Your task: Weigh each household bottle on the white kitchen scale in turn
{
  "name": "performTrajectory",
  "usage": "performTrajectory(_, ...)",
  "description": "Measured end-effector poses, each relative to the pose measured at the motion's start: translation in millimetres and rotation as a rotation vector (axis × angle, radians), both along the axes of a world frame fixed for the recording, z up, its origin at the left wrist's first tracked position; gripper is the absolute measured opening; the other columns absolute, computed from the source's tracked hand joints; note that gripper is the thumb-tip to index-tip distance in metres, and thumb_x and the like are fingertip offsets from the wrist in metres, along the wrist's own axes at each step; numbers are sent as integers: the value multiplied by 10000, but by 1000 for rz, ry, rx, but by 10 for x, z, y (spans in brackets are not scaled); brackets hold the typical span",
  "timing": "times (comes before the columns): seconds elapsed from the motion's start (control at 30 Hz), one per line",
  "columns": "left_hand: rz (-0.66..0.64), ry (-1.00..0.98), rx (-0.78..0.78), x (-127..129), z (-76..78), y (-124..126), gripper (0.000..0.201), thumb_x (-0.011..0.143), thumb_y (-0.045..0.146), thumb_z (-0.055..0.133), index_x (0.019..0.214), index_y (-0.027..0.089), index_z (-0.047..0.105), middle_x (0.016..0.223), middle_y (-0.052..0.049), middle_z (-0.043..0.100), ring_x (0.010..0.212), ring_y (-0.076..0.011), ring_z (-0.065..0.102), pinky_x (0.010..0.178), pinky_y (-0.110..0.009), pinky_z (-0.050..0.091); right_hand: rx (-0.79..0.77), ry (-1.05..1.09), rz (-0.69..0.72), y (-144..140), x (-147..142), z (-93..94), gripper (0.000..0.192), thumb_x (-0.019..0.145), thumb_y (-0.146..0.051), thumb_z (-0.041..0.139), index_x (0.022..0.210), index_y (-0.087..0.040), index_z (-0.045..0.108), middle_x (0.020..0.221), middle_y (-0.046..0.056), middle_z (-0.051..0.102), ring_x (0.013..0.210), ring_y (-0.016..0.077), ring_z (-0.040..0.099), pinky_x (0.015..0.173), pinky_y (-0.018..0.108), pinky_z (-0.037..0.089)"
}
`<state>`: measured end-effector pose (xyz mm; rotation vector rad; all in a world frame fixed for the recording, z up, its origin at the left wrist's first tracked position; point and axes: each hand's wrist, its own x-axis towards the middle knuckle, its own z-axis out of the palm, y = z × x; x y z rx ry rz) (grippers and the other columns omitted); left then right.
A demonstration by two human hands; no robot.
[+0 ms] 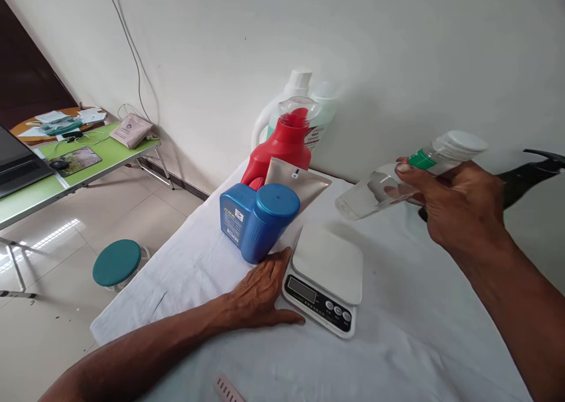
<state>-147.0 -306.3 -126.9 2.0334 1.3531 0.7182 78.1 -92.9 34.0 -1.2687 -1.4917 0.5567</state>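
My right hand holds a clear plastic spray bottle with a green collar and white top, tilted on its side in the air above the table's right part. My left hand lies flat on the white cloth, fingers spread, touching the left edge of a white digital kitchen scale. Just beyond my left hand stands a blue bottle with a blue cap. The scale's platform carries nothing.
Behind the blue bottle stand a red detergent bottle, a flat beige pouch and white jugs against the wall. A black object lies at the right. On the floor left are a teal stool and a green folding table.
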Motion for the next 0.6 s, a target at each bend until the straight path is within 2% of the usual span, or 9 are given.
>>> performTrajectory(0.1, 12, -2, 16, -10, 1, -4, 1315, 843, 578, 873, 1756, 165, 22, 1753, -299, 345, 1644, -440, 380, 1308, -644, 421, -129, 216, 118, -492, 54, 28, 429, 597, -523, 924, 869, -230, 768, 909, 65, 742, 801, 263, 695, 843, 553, 641)
performTrajectory(0.23, 14, 20, 10, -30, 7, -2, 1300, 849, 544, 876, 1756, 187, 15, 1775, -291, 304, 1651, -441, 365, 1313, -660, 406, -191, 187, 129, -873, 38, -59, 424, 599, -551, 927, 890, -271, 799, 1009, 64, 787, 952, 314, 740, 989, 622, 618)
performTrajectory(0.37, 8, 26, 35, -44, 6, 5, 1299, 852, 517, 877, 1756, 212, -4, 1778, -278, 308, 1649, -439, 371, 1307, -673, 412, -177, 44, 124, -1006, 6, -136, 419, 684, -611, 868, 962, -305, 801, 1021, 41, 805, 1053, 359, 758, 1093, 666, 538)
performTrajectory(0.47, 11, 30, 75, -48, -1, 4, 1272, 855, 484, 872, 1755, 149, 37, 1755, -308, 343, 1637, -440, 392, 1305, -654, 417, -183, 5, 132, -1050, -38, -152, 454, 695, -645, 860, 974, -292, 792, 972, 33, 804, 1076, 364, 752, 1082, 628, 534)
performTrajectory(0.53, 14, 26, 104, -49, 3, 2, 1218, 880, 563, 815, 1742, 63, 115, 1725, -334, 383, 1610, -467, 418, 1286, -631, 428, -185, -4, 127, -1078, -70, -151, 466, 692, -648, 855, 981, -288, 795, 972, 33, 807, 1102, 363, 744, 1072, 602, 537)
performTrajectory(0.6, 18, 21, 135, -48, 21, 0, 1165, 920, 729, 637, 1721, 10, 193, 1704, -316, 426, 1569, -501, 442, 1221, -621, 451, -181, -14, 115, -1103, -95, -147, 461, 694, -643, 844, 988, -290, 802, 994, 34, 812, 1112, 357, 742, 1064, 585, 543)
